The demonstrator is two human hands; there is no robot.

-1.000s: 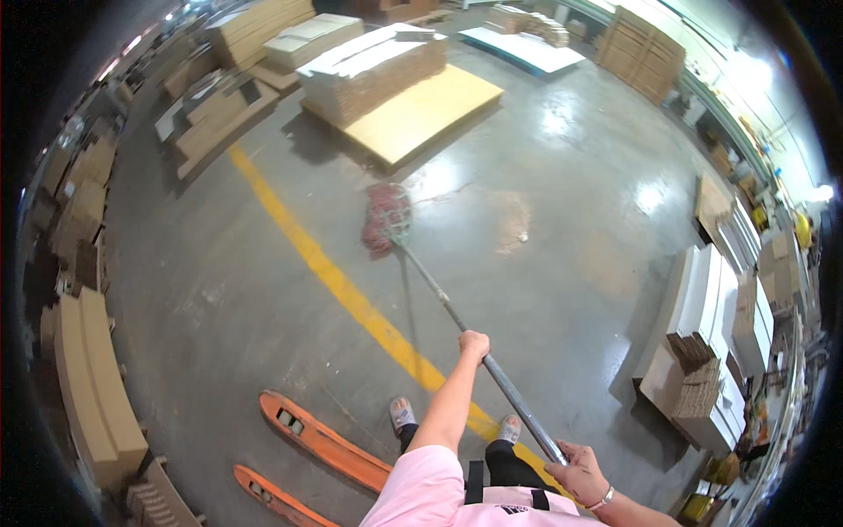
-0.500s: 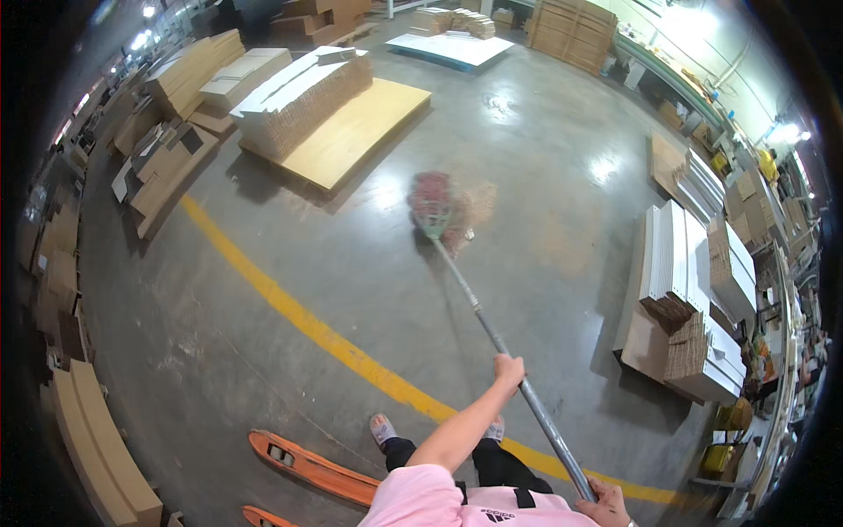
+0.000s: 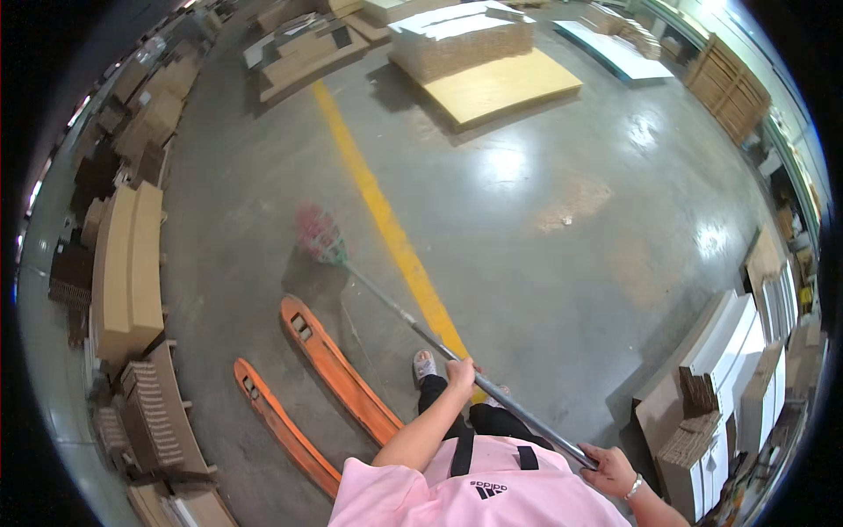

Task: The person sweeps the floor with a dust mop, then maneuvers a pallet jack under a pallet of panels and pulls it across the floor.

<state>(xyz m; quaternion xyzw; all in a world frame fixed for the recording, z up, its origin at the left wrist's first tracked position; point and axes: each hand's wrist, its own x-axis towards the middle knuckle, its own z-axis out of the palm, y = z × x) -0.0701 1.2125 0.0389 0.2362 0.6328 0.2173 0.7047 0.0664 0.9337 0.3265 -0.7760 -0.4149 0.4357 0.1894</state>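
Note:
Both my hands are closed round the long grey handle of a broom (image 3: 386, 300). My left hand (image 3: 459, 373) grips it partway down, in front of my body. At its upper end, by my right hip, my right hand (image 3: 610, 472) holds on, with a band round the wrist. The broom's red and green head (image 3: 322, 235) points away to the left, past the yellow floor line, and is smeared by motion. A shadow lies under it; whether the bristles touch the floor I cannot tell. A brownish dust patch (image 3: 575, 204) with a small pale scrap lies on the floor, right of the line.
Two orange pallet-jack forks (image 3: 338, 369) lie left of my feet. The yellow line (image 3: 379, 202) crosses the floor. Cardboard stacks (image 3: 130, 263) line the left side. Ahead is a stack on a yellow board (image 3: 509, 88). White panels (image 3: 733, 351) stand at the right.
The broom head has swung left, away from the dust patch and over the yellow line toward the forks. My view has turned left; both hands keep their hold.

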